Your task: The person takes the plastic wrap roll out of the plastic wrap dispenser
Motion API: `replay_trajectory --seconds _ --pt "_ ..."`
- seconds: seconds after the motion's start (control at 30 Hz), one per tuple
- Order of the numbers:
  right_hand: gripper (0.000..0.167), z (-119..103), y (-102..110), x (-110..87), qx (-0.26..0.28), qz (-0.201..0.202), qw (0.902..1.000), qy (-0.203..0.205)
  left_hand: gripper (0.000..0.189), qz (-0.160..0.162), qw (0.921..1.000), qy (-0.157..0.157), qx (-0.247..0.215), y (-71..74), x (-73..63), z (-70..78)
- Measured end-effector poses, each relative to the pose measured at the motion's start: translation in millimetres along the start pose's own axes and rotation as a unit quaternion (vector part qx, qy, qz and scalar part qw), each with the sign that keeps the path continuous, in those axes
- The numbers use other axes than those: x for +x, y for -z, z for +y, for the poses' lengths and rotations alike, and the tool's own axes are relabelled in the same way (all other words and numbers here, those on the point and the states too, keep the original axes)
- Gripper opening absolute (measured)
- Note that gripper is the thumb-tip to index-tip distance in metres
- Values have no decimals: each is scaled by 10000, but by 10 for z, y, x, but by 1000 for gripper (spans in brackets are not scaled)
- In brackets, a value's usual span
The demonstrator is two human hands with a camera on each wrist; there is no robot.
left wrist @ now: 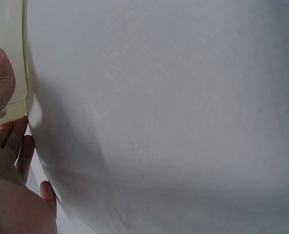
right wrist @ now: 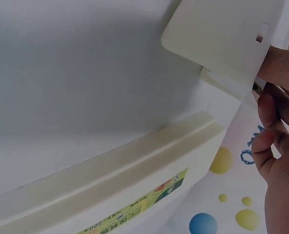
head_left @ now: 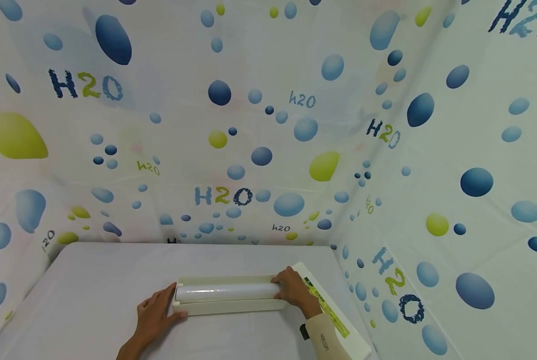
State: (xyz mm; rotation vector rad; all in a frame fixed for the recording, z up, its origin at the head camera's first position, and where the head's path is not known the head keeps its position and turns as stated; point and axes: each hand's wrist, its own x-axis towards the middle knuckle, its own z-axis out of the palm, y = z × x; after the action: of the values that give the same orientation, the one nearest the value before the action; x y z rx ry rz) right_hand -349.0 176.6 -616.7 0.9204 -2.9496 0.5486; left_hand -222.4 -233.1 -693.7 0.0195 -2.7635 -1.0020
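Note:
A cream cling film dispenser box [head_left: 232, 306] lies lengthwise on the white-covered table, its top off. Inside it sits a shiny roll of cling film [head_left: 228, 291]. My left hand [head_left: 157, 311] grips the box's left end, thumb on the front wall and fingers around the end. In the left wrist view the left thumb [left wrist: 1, 80] lies flat on the cream plastic. My right hand [head_left: 294, 289] holds the box's right end, covering that end of the roll. In the right wrist view, the right hand [right wrist: 281, 122] has its fingers curled by the box's end wall [right wrist: 222, 39].
A long cream lid [head_left: 340, 310] with a green and yellow label lies slantwise at the right, close under my right forearm. The white tablecloth [head_left: 115, 270] extends around the box. Behind and to the right hangs a curtain [head_left: 268, 125] printed with blue and green drops.

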Motion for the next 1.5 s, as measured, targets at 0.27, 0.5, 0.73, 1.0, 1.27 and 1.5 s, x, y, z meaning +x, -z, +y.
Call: replay_trajectory --seconds 0.27,0.5,0.73,1.0,1.27,1.5 --pt "44 10 -54 0 570 219 9977 -294 96 -19 9999 -100 -27 31 108 -87" --pt "37 16 -46 -70 1457 495 9878 -219 96 49 9997 -216 -44 21 185 -178" --pt "32 12 29 -84 2403 336 9701 26 96 -21 9998 -213 -15 17 204 -210" --pt "31 47 89 -52 3301 146 9437 146 93 126 9992 -360 -94 0 243 -235" --pt "35 11 88 -91 4002 -43 9157 -356 96 -79 9998 -208 -8 24 249 -219" --pt "37 3 92 -105 4245 17 9035 -595 96 -104 9998 -188 -8 30 247 -205"
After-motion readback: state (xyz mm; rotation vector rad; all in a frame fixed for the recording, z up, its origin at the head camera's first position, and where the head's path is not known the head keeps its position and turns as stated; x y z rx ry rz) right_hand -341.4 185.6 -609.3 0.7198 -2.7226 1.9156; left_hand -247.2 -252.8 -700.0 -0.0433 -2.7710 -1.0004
